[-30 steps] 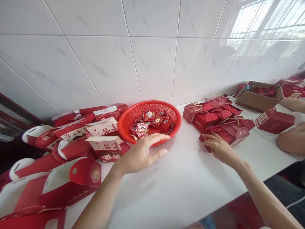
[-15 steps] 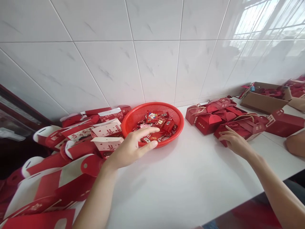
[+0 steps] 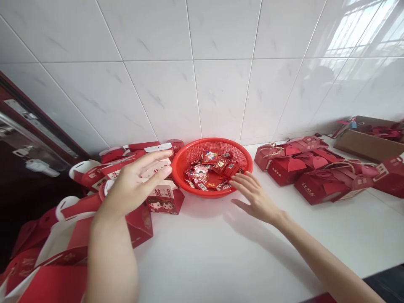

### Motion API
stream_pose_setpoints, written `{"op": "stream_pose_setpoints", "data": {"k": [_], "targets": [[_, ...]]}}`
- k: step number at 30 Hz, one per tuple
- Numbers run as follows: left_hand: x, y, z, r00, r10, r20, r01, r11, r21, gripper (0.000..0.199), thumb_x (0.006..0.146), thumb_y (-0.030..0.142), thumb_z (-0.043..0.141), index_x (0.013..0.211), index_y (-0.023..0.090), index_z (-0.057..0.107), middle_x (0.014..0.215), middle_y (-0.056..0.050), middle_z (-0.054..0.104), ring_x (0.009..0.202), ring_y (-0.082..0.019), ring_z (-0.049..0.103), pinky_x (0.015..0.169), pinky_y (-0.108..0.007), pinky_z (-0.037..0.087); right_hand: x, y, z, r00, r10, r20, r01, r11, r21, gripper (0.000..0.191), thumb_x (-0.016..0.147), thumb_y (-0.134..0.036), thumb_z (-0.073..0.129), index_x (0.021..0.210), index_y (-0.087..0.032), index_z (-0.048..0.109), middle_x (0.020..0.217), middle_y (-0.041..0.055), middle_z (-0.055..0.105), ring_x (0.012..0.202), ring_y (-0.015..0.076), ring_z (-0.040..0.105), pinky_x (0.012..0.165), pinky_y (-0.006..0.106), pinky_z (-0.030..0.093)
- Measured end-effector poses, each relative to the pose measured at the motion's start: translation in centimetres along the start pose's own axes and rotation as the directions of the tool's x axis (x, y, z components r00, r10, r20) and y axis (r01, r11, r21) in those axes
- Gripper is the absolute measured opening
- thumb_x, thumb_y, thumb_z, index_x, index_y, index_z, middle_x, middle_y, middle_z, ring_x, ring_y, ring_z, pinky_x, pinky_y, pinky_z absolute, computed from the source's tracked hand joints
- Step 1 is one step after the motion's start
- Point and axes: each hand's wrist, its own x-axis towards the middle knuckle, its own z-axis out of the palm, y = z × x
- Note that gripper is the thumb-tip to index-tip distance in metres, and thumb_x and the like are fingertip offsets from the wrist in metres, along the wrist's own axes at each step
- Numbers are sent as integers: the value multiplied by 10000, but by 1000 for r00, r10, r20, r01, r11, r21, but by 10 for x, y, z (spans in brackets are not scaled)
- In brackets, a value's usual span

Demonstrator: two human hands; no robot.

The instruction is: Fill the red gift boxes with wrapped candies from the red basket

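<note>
Basket (image 3: 208, 194) sits on white table (image 3: 195, 252) near tiles (image 3: 221, 97).

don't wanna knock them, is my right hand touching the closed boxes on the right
Apart. The head view shows a strip of bare white table between the right hand and the closed boxes.

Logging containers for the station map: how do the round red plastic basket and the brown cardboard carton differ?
Shape: the round red plastic basket is a curved bowl; the brown cardboard carton has straight sides.
Walls: the basket's are perforated, the carton's visible side solid.
Contents: the basket holds small wrapped packets, the carton dark red ribbon-like items.
Shared: both open-topped, near the wall.
</note>
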Motion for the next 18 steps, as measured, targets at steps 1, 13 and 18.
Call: {"op": "stream_pose_setpoints", "data": {"k": [1,13,18], "targets": [[-2,0,-4,1000,-3,-30,3,1000,-7,440,846,504,672,1206,253,692,1319,-28,687,1270,-257,608,1094,-383,501,7,-3,11,1000,-24,-3,25,999,24,325,997,-341,551,1269,-168,597,1215,143,715,1212,285,616,1113,533,417],[-4,-32,-39,975,-195,107,146,923,357,450,827,531,615,1157,245,722,1291,-56,703,1242,-344,604,1084,-493,456,16,24,29,995,50,87,-52,998,20,205,989,-206,471,886,-223,647,766,38,694,749,209,604,1027,426,385],[0,-45,-37,925,-299,236,163,871,464,580,717,490,683,1243,246,698,1332,-93,677,1242,-389,607,1024,-493,503,14,41,25,987,106,124,-105,994,-10,190,977,-238,484,918,-229,664,845,62,726,778,230,629,1008,455,398]]}}
